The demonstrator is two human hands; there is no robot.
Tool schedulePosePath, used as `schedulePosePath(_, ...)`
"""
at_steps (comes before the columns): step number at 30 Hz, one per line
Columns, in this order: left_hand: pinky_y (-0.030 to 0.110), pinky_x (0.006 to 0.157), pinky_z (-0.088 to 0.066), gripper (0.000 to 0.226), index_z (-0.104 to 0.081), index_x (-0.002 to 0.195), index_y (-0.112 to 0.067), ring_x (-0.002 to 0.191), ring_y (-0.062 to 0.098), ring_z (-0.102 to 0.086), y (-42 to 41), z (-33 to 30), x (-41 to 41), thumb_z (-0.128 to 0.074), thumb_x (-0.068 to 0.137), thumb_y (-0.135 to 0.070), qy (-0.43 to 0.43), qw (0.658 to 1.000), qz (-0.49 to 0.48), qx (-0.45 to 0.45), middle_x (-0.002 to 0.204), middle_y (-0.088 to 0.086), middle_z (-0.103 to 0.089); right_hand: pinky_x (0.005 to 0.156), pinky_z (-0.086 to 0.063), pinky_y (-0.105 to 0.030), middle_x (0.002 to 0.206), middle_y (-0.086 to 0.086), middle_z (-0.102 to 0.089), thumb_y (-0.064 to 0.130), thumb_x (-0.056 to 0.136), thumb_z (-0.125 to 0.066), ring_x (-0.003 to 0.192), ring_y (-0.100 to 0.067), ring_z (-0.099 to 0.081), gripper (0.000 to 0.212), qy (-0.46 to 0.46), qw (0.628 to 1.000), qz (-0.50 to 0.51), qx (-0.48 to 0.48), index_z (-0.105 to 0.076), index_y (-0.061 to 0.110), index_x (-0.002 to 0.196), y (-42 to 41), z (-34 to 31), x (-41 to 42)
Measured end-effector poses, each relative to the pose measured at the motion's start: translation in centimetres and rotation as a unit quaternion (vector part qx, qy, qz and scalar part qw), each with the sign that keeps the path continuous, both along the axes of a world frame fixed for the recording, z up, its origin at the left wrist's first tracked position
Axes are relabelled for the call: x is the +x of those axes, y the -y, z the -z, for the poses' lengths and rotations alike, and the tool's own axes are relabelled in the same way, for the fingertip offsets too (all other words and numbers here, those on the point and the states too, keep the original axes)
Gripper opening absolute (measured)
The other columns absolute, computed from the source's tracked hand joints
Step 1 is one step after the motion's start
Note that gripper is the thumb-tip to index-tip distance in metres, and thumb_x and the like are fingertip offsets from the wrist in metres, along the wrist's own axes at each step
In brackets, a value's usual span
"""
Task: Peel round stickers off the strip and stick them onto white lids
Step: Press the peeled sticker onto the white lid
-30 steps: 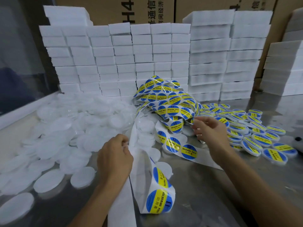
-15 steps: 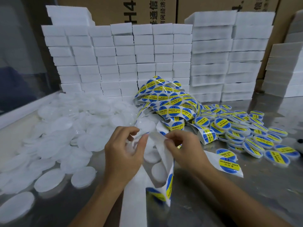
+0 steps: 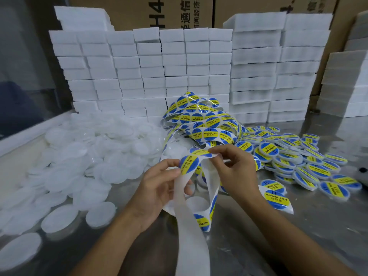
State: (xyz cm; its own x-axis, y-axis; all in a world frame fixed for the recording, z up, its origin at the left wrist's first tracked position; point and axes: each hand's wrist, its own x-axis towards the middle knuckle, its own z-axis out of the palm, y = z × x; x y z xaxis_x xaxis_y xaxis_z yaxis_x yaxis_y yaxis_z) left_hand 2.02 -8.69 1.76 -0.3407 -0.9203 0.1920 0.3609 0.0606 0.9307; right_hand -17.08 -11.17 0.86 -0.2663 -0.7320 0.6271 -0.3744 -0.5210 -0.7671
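Legible markings: stickers and cartons

"SOLDERING PASTE" with Chinese characters and "11" is printed on the round stickers (image 3: 207, 134) of the strip (image 3: 191, 226); "H4" and partly cut Chinese characters are read on the cardboard cartons (image 3: 175, 10).

We lose the white backing strip (image 3: 194, 246) past the bottom edge; our right hand (image 3: 237, 172) hides part of it, and the cartons' print (image 3: 175, 12) is cropped, perhaps unreadable.

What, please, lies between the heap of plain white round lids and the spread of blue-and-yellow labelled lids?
In the head view, the tangled sticker strip and both hands, left hand and right hand, pinching it, lie between the plain lids and labelled lids.
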Motion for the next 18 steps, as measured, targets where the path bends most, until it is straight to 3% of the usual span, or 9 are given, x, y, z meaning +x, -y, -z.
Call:
schedulePosePath(4, 0.026, 0.056, -0.053, 0.023, -0.076, 0.093, -0.019, 0.063, 0.017, -0.065, 0.1, 0.2, 0.1, -0.070, 0.073, -0.011, 0.056, 0.997, 0.045, -0.013, 0.078, 0.006, -0.071, 0.064, -0.054, -0.018, 0.077, 0.016, -0.073, 0.005, 0.087, -0.067, 0.069, -0.003, -0.066, 0.029, 0.038, 0.999, 0.017, 0.015, -0.072, 0.032, 0.080, 0.1, 0.0, -0.1)
schedulePosePath(9, 0.029, 0.052, -0.050, 0.028, -0.073, 0.098, -0.010, 0.059, 0.024, -0.061, -0.1, 0.6, -0.4, -0.073, 0.071, -0.003, 0.091, 0.994, 0.056, -0.015, 0.083, 0.016, -0.070, 0.075, -0.061, -0.033, 0.081, 0.018, -0.073, 0.017, 0.087, -0.072, 0.074, -0.002, -0.070, 0.011, 0.047, 0.996, 0.035, 0.065, -0.079, 0.023, 0.094, 0.4, 0.3, -0.3)
schedulePosePath(14, 0.027, 0.050, -0.050, 0.019, -0.073, 0.086, -0.005, 0.059, 0.023, -0.061, 0.2, 0.8, -0.9, -0.073, 0.071, 0.005, 0.057, 0.997, -0.036, 0.024, 0.078, 0.015, -0.070, 0.087, -0.055, -0.029, 0.106, 0.015, -0.069, 0.013, 0.093, -0.060, 0.093, 0.002, -0.065, 0.029, 0.014, 0.996, 0.034, 0.086, -0.069, 0.028, 0.118, 0.5, 0.6, 0.2)
schedulePosePath(18, 0.030, 0.054, -0.052, 0.017, -0.073, 0.082, -0.005, 0.058, 0.020, -0.060, 0.7, 1.1, -1.0, -0.063, 0.082, 0.008, 0.068, 0.979, -0.189, 0.047, 0.074, 0.012, -0.069, 0.074, -0.054, -0.029, 0.094, 0.012, -0.068, 0.015, 0.093, -0.064, 0.083, -0.002, -0.063, 0.017, 0.010, 0.999, 0.026, 0.031, -0.068, 0.030, 0.101, 0.0, 0.3, 0.6)
